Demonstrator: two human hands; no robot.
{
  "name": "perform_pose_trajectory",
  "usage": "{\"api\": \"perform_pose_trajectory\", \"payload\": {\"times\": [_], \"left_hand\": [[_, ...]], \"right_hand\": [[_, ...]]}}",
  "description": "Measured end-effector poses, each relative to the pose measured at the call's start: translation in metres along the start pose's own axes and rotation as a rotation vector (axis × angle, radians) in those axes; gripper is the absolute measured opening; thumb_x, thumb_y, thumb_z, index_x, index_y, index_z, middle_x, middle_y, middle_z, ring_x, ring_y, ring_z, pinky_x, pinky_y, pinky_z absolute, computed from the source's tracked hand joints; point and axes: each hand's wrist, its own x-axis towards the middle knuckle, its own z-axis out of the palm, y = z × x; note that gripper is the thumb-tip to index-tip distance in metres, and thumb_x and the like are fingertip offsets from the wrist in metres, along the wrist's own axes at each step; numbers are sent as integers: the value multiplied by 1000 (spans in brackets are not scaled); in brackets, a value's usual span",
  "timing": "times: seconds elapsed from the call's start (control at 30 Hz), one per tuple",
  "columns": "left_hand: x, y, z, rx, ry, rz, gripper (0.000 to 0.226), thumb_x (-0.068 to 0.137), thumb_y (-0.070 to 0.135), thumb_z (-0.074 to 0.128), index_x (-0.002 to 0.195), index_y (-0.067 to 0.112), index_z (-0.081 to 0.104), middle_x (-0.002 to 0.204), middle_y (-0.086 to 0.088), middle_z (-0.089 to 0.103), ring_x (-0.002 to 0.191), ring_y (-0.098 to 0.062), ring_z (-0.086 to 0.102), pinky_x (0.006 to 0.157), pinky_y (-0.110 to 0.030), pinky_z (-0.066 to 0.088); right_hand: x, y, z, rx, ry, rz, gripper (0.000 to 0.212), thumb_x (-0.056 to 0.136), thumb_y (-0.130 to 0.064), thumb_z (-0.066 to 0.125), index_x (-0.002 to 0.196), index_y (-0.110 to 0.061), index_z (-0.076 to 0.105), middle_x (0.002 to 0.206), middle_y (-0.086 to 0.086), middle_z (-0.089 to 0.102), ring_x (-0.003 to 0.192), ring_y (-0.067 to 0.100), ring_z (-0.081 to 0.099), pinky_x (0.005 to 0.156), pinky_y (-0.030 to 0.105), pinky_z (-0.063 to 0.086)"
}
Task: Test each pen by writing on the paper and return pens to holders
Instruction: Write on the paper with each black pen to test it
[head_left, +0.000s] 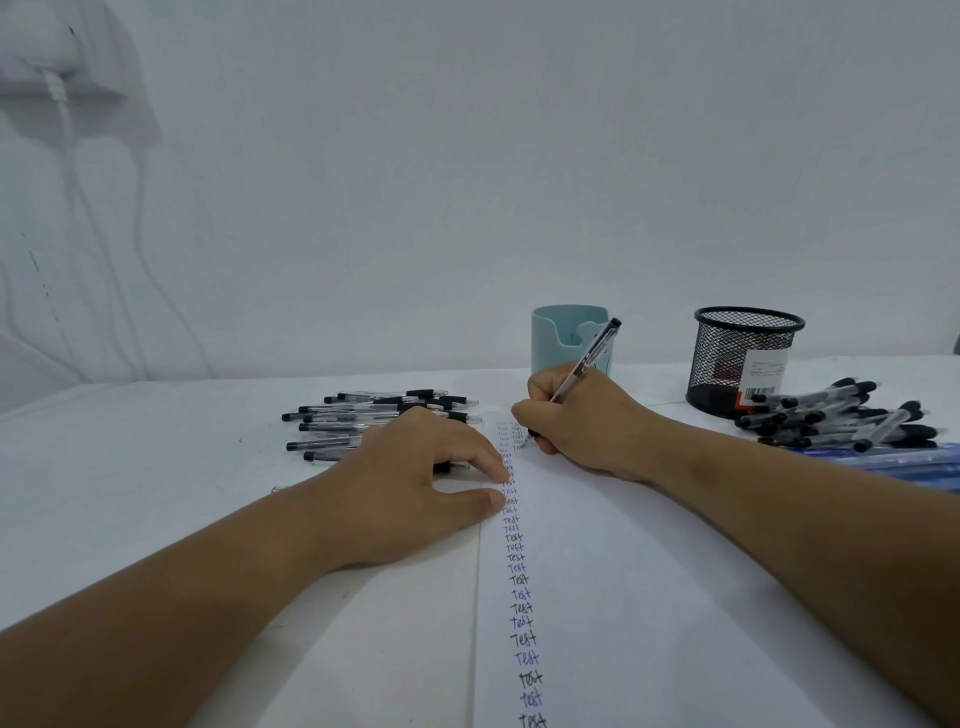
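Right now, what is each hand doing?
Left hand: open, fingers pressing flat on the paper.
Right hand: gripping a pen, tip on the paper.

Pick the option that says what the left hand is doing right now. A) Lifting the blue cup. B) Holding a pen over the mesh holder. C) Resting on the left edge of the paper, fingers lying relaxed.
C: the left hand rests on the paper's left edge, fingertips beside the column of "Test" words, while the right hand writes with a pen.
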Motion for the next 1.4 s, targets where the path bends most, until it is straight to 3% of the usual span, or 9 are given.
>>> {"api": "perform_pose_trajectory", "payload": {"times": [0.17, 0.27, 0.43, 0.57, 0.63, 0.8, 0.97, 1.23, 1.4], "left_hand": [[0, -2, 2, 9, 7, 3, 23, 81, 48, 72, 101, 36, 77, 113, 36, 63, 114, 12, 51, 98, -11, 36], [-1, 0, 1, -14, -1, 9, 15, 87, 34, 77, 102, 33, 78, 114, 35, 62, 111, 15, 50, 91, -2, 34], [-2, -3, 1, 6, -11, -26, 15, 87, 38, 76, 102, 39, 75, 113, 36, 64, 116, 9, 48, 104, -25, 38], [-3, 1, 2, -10, 1, -10, 15, 86, 32, 77, 100, 36, 77, 110, 35, 65, 111, 14, 51, 97, -14, 37], [-3, 1, 2, -10, 2, -3, 15, 86, 31, 77, 101, 34, 78, 111, 36, 64, 110, 16, 51, 94, -9, 36], [-5, 0, 2, 8, 17, -28, 37, 74, 64, 61, 101, 41, 74, 112, 36, 64, 115, 7, 50, 105, -30, 40], [-5, 1, 2, 18, 1, -24, 21, 83, 50, 68, 102, 43, 72, 114, 37, 63, 115, 6, 47, 105, -34, 41], [-1, 13, 1, 56, 5, -86, 40, 72, 67, 53, 107, 49, 62, 109, 34, 63, 111, 4, 48, 105, -46, 38], [-2, 21, 7, 68, 30, -95, 20, 89, 51, 65, 106, 41, 68, 116, 42, 52, 114, 6, 42, 109, -45, 33]], "right_hand": [[1, 1, 2, -35, 22, -42, 29, 83, -15, 60, 60, -14, 42, 56, 3, 49, 52, 12, 43, 55, 27, 38], [1, 4, 3, -14, 74, -72, 33, 85, -18, 64, 59, -14, 45, 52, -1, 50, 52, 11, 44, 56, 27, 40], [-10, 0, 1, 183, 207, -243, 55, 102, -41, 52, 60, -7, 45, 53, 6, 46, 54, 13, 44, 59, 30, 39], [-14, -12, -7, -17, 143, -402, 36, 99, -54, 48, 83, -21, 44, 52, -7, 43, 51, 7, 39, 55, 26, 34], [-16, -18, -10, -92, 99, -412, 47, 84, -70, 44, 103, -27, 44, 47, -11, 47, 47, 9, 42, 51, 23, 33], [-17, -14, -11, -385, 240, -517, 46, 99, -64, 24, 110, -28, 51, 49, -7, 46, 55, 15, 47, 59, 40, 49], [-19, -6, -15, -300, 262, -577, 36, 97, -59, 33, 98, -31, 57, 48, -6, 50, 55, 14, 47, 54, 30, 39], [-18, -7, -25, -349, 244, -560, 28, 93, -57, 52, 92, -31, 63, 45, -7, 39, 52, 11, 44, 52, 20, 26], [-10, -23, -63, -490, 28, -495, 15, 88, -41, 73, 96, -28, 76, 73, -8, 58, 70, 7, 52, 66, 30, 43]]}}
